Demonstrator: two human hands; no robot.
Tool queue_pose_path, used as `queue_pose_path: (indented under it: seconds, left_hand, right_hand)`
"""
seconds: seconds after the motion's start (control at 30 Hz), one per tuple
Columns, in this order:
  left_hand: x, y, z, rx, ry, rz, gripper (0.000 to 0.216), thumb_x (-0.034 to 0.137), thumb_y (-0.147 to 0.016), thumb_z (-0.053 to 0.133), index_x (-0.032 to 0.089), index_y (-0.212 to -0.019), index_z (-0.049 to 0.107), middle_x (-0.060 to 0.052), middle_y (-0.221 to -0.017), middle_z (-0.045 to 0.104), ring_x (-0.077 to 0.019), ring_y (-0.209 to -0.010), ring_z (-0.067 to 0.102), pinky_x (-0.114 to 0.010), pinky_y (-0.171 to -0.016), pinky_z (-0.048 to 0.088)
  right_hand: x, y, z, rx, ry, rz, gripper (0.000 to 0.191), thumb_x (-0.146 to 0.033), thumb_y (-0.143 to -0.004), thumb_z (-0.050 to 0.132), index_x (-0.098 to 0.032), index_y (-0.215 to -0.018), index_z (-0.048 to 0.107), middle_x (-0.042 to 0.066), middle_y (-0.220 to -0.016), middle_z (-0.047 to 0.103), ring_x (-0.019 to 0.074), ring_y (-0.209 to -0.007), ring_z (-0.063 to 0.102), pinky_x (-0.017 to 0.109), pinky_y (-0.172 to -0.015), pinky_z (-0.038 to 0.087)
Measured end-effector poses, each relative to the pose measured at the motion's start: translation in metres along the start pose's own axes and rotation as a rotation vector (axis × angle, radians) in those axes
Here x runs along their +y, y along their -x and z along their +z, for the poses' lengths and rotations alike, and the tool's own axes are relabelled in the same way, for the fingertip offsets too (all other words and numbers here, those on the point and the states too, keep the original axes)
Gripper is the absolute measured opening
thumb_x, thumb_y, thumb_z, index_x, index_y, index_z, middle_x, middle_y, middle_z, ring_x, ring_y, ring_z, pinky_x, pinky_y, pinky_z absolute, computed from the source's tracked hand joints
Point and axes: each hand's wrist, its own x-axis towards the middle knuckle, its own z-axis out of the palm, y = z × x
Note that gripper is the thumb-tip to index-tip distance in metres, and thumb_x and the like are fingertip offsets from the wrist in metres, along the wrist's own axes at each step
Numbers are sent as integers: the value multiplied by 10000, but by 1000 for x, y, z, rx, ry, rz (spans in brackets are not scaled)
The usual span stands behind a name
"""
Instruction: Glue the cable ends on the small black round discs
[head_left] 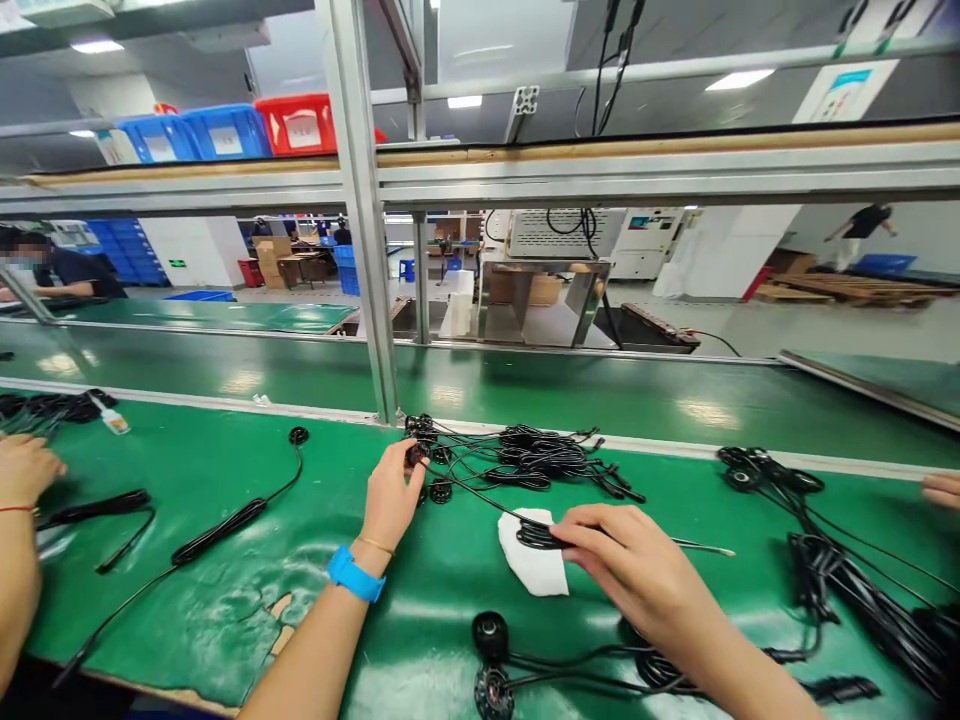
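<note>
My left hand [391,495], with a blue wristband, is closed on a small round black part [415,455] at the end of a cable, at the edge of a tangled pile of black cables [536,458]. My right hand [626,560] presses its fingers down on a coiled black cable [536,537] that lies on a white cloth [534,562]. A thin wire end sticks out to the right of that hand. Two round black parts [491,660] with their cables lie near the front edge, below my right hand.
A green mat [225,590], torn near the front, covers the bench. A long black cable [225,530] lies at the left. Another person's hand [22,470] is at the far left, another's fingers [943,490] at the far right. More cables [847,580] pile up on the right. A metal post [367,230] rises behind.
</note>
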Motion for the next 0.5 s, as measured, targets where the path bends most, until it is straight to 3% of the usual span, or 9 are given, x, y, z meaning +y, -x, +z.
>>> queue_pose_path:
  seconds: [0.1, 0.23, 0.4, 0.5]
  left_hand:
    - [18, 17, 3, -142, 163, 35, 331, 274, -894, 601, 198, -1217, 615, -88, -1142, 641, -165, -782, 666, -320, -745, 564]
    - [34, 38, 17, -373, 333, 31, 343, 250, -826, 668, 198, -1165, 671, -45, -977, 679, -148, -734, 633, -287, -728, 540]
    - [35, 46, 30, -529, 465, -39, 410, 180, -763, 705, 159, -1173, 688, -64, -949, 709, -158, -750, 621, -298, -731, 528]
    - [35, 48, 31, -558, 512, -66, 429, 165, -753, 715, 153, -1181, 692, -69, -949, 717, -155, -737, 611, -290, -707, 513]
  right_hand:
    - [20, 34, -35, -170, -26, 166, 174, -306, -999, 554, -272, -1131, 662, 47, -1049, 710, 174, -889, 682, 282, -738, 543]
    - [36, 73, -64, -405, -136, 406, 152, -364, -979, 583, -308, -1056, 701, 5, -1013, 727, 172, -924, 705, 249, -799, 565]
    - [33, 81, -63, -607, -265, 585, 110, -353, -946, 616, -309, -944, 716, -9, -998, 717, 176, -924, 688, 275, -840, 547]
    - [27, 61, -46, -542, -281, 625, 195, -439, -950, 593, -283, -938, 710, 24, -1065, 706, 208, -1008, 663, 330, -917, 517]
